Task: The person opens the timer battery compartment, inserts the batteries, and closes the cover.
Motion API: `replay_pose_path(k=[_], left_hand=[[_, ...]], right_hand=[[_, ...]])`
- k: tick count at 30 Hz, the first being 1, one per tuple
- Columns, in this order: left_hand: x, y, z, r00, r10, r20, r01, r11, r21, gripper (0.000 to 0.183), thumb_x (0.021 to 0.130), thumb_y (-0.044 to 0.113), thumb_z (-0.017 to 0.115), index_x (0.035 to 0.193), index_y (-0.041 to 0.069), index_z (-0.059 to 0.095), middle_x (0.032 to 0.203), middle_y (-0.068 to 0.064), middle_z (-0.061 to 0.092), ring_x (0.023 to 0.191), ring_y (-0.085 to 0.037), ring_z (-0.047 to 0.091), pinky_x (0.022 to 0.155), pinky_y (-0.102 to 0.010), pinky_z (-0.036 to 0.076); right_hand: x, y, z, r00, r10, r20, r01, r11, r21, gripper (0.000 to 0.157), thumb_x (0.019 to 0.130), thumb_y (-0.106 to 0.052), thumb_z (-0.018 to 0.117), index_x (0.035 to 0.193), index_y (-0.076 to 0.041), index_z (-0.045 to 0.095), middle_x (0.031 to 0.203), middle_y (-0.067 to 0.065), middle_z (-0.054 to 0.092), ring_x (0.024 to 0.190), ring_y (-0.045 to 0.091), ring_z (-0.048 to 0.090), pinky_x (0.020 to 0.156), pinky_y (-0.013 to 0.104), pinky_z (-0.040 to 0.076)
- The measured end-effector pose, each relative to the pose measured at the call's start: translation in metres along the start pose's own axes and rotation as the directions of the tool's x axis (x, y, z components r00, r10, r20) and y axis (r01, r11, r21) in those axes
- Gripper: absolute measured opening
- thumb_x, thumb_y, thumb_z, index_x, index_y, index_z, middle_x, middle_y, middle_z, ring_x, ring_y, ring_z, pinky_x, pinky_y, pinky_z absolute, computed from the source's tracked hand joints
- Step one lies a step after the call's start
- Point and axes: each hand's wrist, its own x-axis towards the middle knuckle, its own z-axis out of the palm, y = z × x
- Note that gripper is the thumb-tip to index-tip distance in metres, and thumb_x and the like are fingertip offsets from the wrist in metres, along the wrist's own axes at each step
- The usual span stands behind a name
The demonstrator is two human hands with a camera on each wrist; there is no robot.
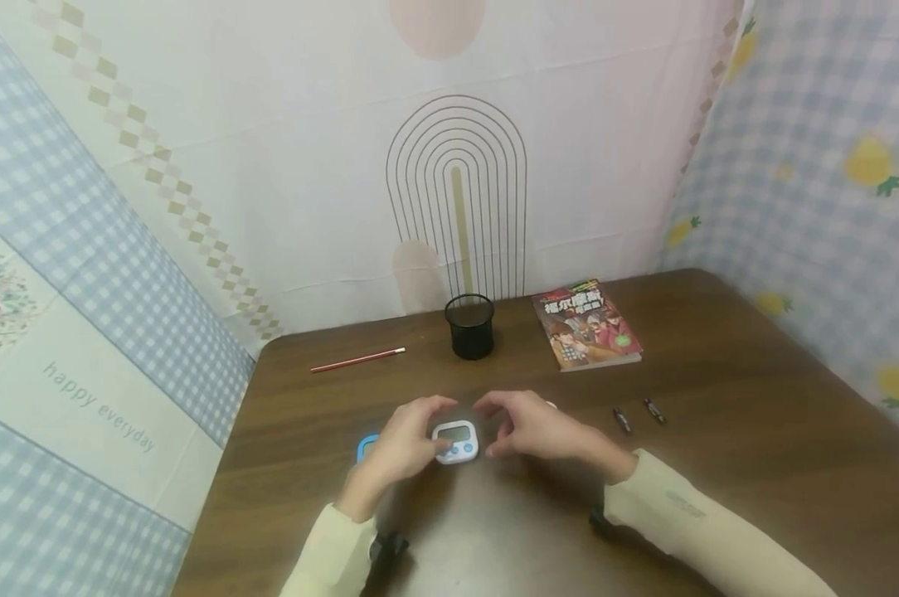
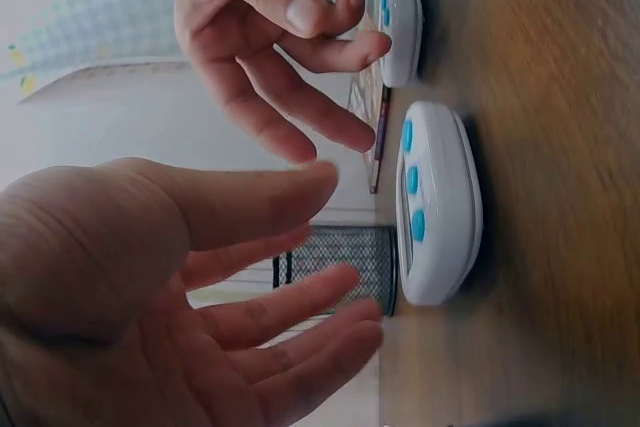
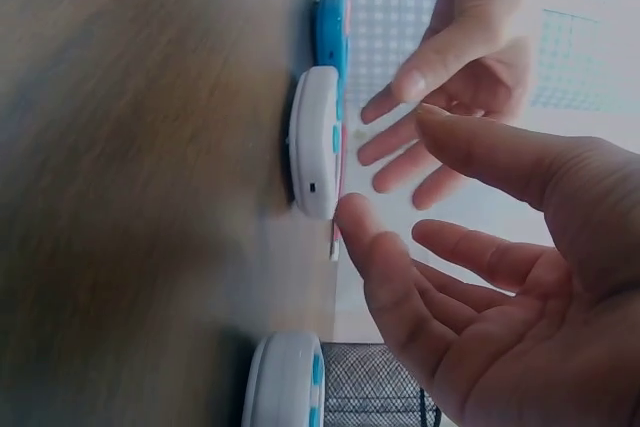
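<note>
With twelve pointing away from the person, the white timer (image 1: 459,439) lies face up on the table (image 1: 293,431) between both hands, at three o'clock from the left hand (image 1: 407,439) and roughly nine from the right hand (image 1: 535,424). It's nearly square, its slightly longer side running nine to three. The left is nearer, its thumb by the timer's eight o'clock edge; whether they touch, I can't tell. Both hands are loose, fingers slightly bent, grasping nothing.
</note>
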Motion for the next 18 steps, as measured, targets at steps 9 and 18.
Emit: replay_pose_path(k=[9,18], left_hand=[[-0.002,-0.008,0.002,0.997,-0.068,0.043,0.067,0.997,0.029,0.063,0.083,0.012,0.09,0.14,0.002,0.064,0.138,-0.018,0.068,0.125,-0.037,0.062,0.107,-0.057,0.053],[0.0,-0.009,0.002,0.997,-0.058,0.048,0.056,0.998,0.038,0.061,0.084,0.012,0.089,0.139,0.001,0.064,0.136,-0.019,0.069,0.121,-0.035,0.063,0.104,-0.056,0.054]], right_hand=[[0.002,-0.001,0.01,0.998,0.054,0.03,-0.058,0.987,0.151,0.058,0.092,-0.013,0.082,0.143,0.002,0.056,0.138,0.023,0.065,0.094,0.02,0.076,0.075,0.035,0.065],[0.002,-0.004,0.013,0.992,0.105,0.064,-0.118,0.963,0.242,0.051,0.1,-0.021,0.072,0.143,0.001,0.056,0.138,0.021,0.065,0.104,0.025,0.07,0.085,0.043,0.065]])
